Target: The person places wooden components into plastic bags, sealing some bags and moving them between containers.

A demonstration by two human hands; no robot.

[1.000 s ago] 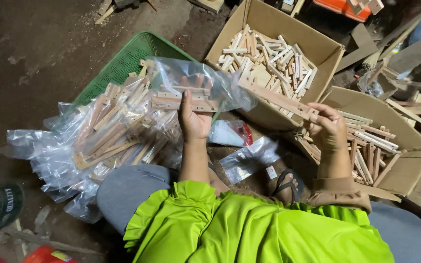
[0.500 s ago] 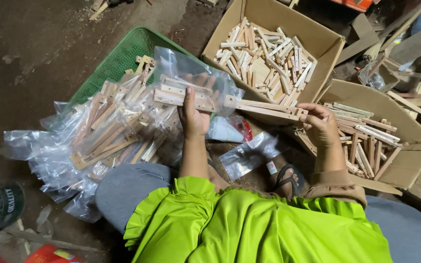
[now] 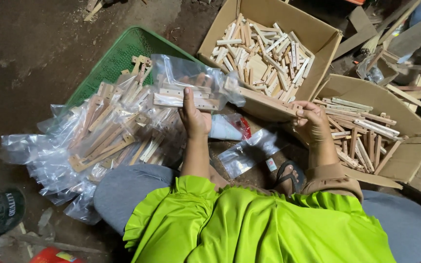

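The left hand (image 3: 194, 117) grips a clear bag (image 3: 191, 85) of wooden pieces above the green basket (image 3: 123, 53), fingers closed on it. The right hand (image 3: 312, 122) pinches a long wooden strip (image 3: 264, 100), its far end at the bag's mouth, over the near edge of a cardboard box (image 3: 269, 46).

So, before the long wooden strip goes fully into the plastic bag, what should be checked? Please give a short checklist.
1. Left hand holds the plastic bag: ok.
2. Right hand grips the long wooden strip at its end: ok.
3. Strip tip at the bag mouth: ok.
4. Bag mouth wide enough: cannot tell.
5. Pieces inside lie flat along the bag: ok.
6. Bag free of tears: cannot tell.
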